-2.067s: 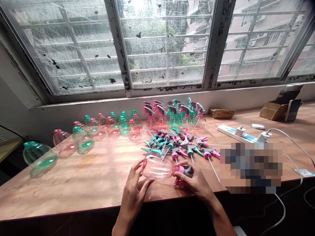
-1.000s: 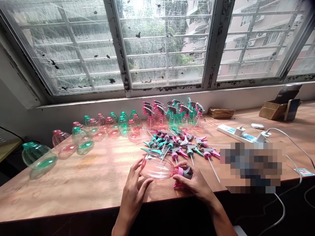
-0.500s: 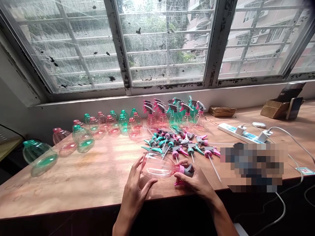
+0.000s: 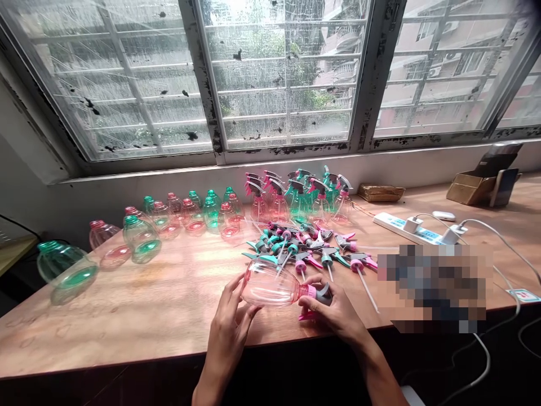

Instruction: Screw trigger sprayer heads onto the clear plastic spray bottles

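Observation:
A clear pink spray bottle [image 4: 270, 285] lies sideways in the air above the table's front edge, its base to the left. My left hand [image 4: 230, 316] is wrapped round the base end, the thumb along the near side. At the neck, my right hand [image 4: 332, 307] grips the spray head [image 4: 313, 291], which has a pink collar and a grey-and-pink trigger top. The head sits on the bottle's mouth; how tightly, I cannot tell. Just beyond the bottle lies a pile of loose pink and green spray heads [image 4: 291, 248] with thin tubes.
Several open pink and green bottles [image 4: 141, 237] stand at the left and back. Bottles with spray heads [image 4: 298, 200] stand behind the pile. A power strip [image 4: 406, 228] with plugged-in chargers, a cardboard box [image 4: 471, 189] and a blurred-out patch are at the right.
My left thumb has drawn in closer to the bottle's base. Bottle and right hand are almost where they were.

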A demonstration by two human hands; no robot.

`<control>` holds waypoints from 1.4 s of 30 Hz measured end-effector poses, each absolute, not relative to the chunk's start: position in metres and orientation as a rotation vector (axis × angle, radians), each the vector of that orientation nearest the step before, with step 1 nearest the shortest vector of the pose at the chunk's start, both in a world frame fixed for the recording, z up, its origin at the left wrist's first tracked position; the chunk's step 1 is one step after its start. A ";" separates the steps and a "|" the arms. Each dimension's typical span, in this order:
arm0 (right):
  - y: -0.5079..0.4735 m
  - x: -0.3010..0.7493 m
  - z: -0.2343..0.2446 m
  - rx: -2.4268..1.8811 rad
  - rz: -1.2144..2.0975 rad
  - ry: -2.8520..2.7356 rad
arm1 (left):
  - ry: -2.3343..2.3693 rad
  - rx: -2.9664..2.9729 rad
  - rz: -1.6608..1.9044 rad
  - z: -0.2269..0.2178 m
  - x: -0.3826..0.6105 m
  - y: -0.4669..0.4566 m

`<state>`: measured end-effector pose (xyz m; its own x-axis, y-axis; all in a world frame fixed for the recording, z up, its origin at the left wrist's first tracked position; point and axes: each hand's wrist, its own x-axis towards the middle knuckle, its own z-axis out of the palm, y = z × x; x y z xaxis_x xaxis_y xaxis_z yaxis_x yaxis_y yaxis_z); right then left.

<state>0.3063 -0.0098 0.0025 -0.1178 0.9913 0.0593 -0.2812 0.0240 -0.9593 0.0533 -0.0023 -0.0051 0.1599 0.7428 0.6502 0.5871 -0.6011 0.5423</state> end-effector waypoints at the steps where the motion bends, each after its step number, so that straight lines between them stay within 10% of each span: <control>1: -0.010 0.306 0.002 -0.906 1.389 -1.106 | 1.329 2.272 1.416 -0.005 0.053 -0.002; 42: -0.006 0.309 -0.005 -0.821 1.389 -1.087 | 1.259 2.205 1.381 -0.001 0.054 -0.005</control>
